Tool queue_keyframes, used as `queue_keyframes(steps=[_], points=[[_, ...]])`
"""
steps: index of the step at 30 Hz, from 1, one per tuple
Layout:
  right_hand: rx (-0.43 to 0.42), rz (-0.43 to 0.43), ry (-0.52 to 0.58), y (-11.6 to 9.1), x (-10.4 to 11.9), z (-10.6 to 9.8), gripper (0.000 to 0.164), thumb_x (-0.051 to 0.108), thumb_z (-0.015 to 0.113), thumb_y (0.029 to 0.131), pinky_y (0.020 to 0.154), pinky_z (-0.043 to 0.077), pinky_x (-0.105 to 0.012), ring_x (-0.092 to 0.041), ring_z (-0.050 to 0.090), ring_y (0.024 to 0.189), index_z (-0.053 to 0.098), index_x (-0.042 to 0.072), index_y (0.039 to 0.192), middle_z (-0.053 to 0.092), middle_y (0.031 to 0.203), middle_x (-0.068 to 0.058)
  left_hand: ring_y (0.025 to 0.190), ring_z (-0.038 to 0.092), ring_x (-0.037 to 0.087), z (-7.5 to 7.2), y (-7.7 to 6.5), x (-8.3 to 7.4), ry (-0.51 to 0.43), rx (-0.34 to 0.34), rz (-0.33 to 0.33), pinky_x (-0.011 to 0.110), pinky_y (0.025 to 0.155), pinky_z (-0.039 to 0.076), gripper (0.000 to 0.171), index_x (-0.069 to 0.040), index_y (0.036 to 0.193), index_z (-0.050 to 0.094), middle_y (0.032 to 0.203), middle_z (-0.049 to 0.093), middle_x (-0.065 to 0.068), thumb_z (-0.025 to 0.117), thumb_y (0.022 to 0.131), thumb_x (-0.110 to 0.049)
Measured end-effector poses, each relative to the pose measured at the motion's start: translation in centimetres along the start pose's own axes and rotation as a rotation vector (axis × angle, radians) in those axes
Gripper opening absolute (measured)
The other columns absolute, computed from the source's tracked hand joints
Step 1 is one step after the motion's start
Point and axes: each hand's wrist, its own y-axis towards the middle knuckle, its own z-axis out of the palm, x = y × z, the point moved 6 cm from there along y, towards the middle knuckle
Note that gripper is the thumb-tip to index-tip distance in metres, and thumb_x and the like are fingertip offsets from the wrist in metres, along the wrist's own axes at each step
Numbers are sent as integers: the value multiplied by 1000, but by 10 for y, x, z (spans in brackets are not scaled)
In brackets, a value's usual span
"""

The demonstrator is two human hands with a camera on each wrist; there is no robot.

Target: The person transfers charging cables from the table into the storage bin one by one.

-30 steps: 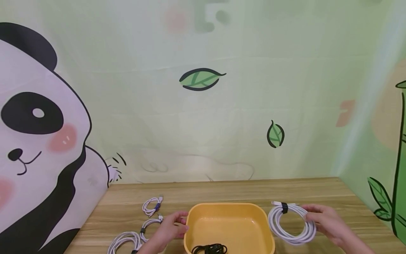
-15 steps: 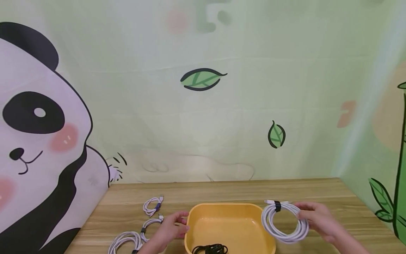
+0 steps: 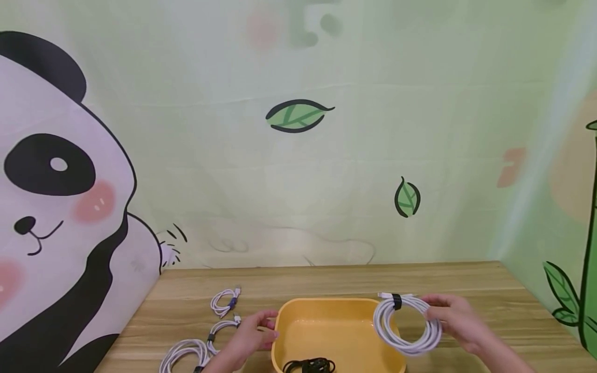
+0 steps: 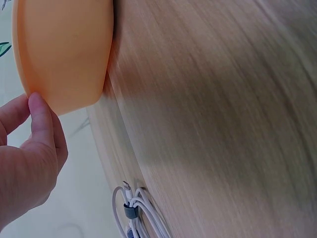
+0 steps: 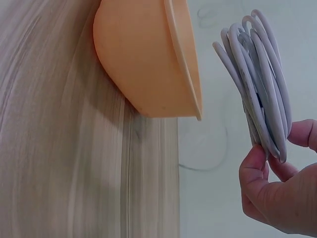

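In the head view, my right hand (image 3: 459,318) pinches a coiled white cable (image 3: 406,326) by its right side. A black strap binds the coil, which hangs above the right rim of a yellow plastic basin (image 3: 333,305). The right wrist view shows thumb and fingers (image 5: 255,161) on the lower end of the coil (image 5: 262,89), apart from the basin. My left hand (image 3: 249,334) holds the basin's left rim between thumb and finger, as seen in the left wrist view (image 4: 32,144). A bundled black cable (image 3: 314,366) lies inside the basin, partly cut off by the frame.
Left of the basin, several coiled white cables lie on the wooden table (image 3: 443,274): a small one (image 3: 225,303) with a blue tie, a middle one (image 3: 219,327) with a dark tie, and a larger one (image 3: 184,352) partly out of frame. A panda-printed backdrop (image 3: 350,171) stands behind.
My right hand has moved left with the coiled white cable, from beside the basin's right rim to over it. The left hand and the basin have stayed in place.
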Motion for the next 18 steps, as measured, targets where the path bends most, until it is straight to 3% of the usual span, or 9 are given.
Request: queue_keyframes(steps=[9, 18], points=[[9, 44, 10, 5, 0, 13, 50, 3, 52, 76, 61, 51, -24, -9, 52, 72, 38, -20, 118, 54, 90, 1, 75, 54, 14, 0, 0, 0, 0, 1, 10, 32, 67, 54, 48, 9, 122, 42, 95, 50, 15, 58, 77, 5], [18, 26, 10, 10, 3, 29, 48, 1, 51, 75, 60, 50, -23, -10, 53, 73, 40, -20, 116, 55, 88, 1, 74, 54, 12, 0, 0, 0, 5, -4, 3, 31, 65, 55, 47, 9, 121, 43, 93, 50, 13, 59, 77, 5]])
